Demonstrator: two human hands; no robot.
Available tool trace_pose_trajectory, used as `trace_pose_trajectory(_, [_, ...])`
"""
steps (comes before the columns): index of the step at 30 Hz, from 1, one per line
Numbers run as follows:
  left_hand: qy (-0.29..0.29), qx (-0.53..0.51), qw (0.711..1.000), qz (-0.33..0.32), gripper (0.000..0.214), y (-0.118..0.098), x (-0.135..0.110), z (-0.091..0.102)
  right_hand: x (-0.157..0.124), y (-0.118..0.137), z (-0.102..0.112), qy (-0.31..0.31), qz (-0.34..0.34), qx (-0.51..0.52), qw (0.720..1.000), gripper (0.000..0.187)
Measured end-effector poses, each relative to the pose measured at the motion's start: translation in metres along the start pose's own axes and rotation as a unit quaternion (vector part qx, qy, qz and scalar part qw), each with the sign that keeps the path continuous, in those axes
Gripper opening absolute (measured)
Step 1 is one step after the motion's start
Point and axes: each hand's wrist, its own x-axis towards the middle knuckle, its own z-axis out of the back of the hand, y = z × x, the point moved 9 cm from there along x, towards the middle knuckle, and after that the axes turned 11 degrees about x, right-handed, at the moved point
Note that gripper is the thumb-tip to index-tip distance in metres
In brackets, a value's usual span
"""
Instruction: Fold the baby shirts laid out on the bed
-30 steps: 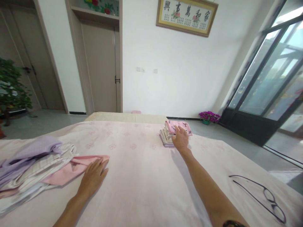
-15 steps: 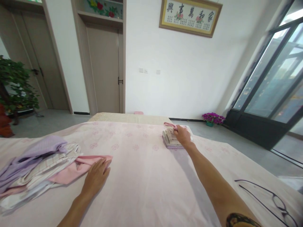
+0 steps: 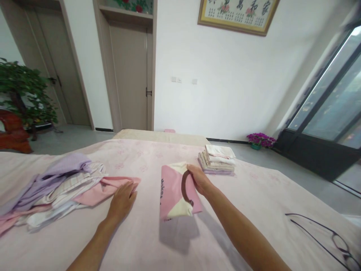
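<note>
My right hand [image 3: 200,180] pinches the upper right corner of a pink and cream printed cloth [image 3: 172,188]. The cloth hangs above the bed cover, casting a shadow, and shows dark lettering and a brown curved band. My left hand [image 3: 123,199] lies with fingers stretched out at the end of a salmon-pink cloth [image 3: 97,190]. That cloth is part of a loose pile with a lilac cloth [image 3: 63,167] and a striped cloth [image 3: 81,180]. A neat stack of folded cloths [image 3: 218,160] stands behind and to the right of my right hand, apart from it.
A pale pink bed cover [image 3: 141,241] with flower prints lies under everything. Dark-framed glasses [image 3: 338,242] rest at the right. Beyond are a pot of purple flowers [image 3: 261,140], a leafy plant [image 3: 25,94] and a door [image 3: 131,79].
My right hand has left the stack and come left and nearer with the pink and cream cloth, which now hangs more spread out. My left hand remains on the salmon-pink cloth.
</note>
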Motion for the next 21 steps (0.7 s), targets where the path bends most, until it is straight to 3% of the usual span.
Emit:
trace_pose_trajectory(3, [0.007,-0.029,1.000,0.010,0.040,0.002,0.001,0.002,-0.002,-0.026,0.001,0.004,-0.004,-0.124,0.992,0.035])
trace_pose_trajectory(7, [0.004,-0.041,0.999,0.012,0.040,0.003,0.002,0.004,-0.018,-0.033,-0.008,0.061,0.031,-0.244,0.967,0.026])
trace_pose_trajectory(12, [0.002,-0.045,0.999,0.006,0.040,0.004,0.002,0.004,-0.048,-0.036,-0.034,0.099,0.032,-0.421,0.901,0.031])
trace_pose_trajectory(14, [0.002,-0.057,0.998,0.007,0.040,0.005,0.002,0.005,-0.056,-0.036,-0.045,0.102,0.033,-0.447,0.888,0.033])
trace_pose_trajectory(16, [0.006,-0.090,0.996,0.017,0.040,0.006,0.002,0.008,-0.064,-0.035,-0.064,0.143,0.035,-0.388,0.910,0.034])
trace_pose_trajectory(18, [0.017,-0.142,0.989,0.045,0.042,0.009,0.001,0.009,-0.076,-0.028,-0.091,0.245,0.037,-0.240,0.939,0.038])
trace_pose_trajectory(20, [0.028,-0.208,0.973,0.096,0.043,0.017,-0.002,0.008,-0.091,-0.017,-0.116,0.350,0.024,-0.057,0.935,0.044])
trace_pose_trajectory(21, [0.027,-0.247,0.961,0.122,0.044,0.021,-0.004,0.008,-0.094,-0.012,-0.123,0.373,0.014,0.016,0.928,0.046])
